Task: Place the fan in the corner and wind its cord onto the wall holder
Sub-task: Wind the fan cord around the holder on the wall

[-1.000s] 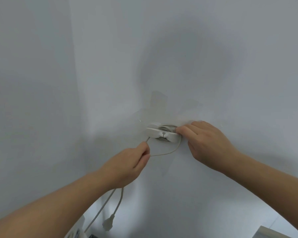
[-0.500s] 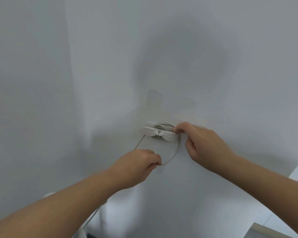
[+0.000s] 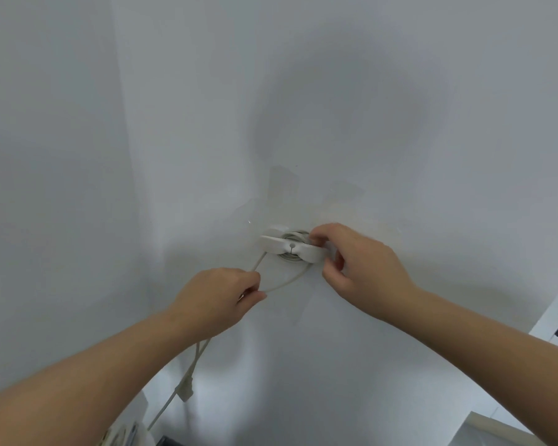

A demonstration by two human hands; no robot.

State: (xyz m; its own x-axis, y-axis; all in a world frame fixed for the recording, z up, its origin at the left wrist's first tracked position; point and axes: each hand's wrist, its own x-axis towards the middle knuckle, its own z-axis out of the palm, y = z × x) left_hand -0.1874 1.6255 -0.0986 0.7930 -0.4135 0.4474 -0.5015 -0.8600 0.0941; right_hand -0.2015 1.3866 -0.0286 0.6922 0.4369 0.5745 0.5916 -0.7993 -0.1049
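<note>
Nearest, slack cord point(image 3: 187, 378) hangs with its plug point(image 3: 185, 388) pointing down. My left hand point(image 3: 216, 299) pinches the cord's loop; I judge winding goes best with steady tension, feeding each turn behind the arms. My right hand point(image 3: 356, 263) grips the right arm of the wall holder point(image 3: 290, 249), fixed on the wall point(image 3: 400, 123) near the corner, long axis running left to right, tilted slightly down rightward. Several turns already sit on it.

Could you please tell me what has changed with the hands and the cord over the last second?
The left hand dropped lower, drawing a longer cord loop below the wall holder. The plug, out of view half a second ago, dangles in sight again. The right hand stayed on the holder's right end.
</note>
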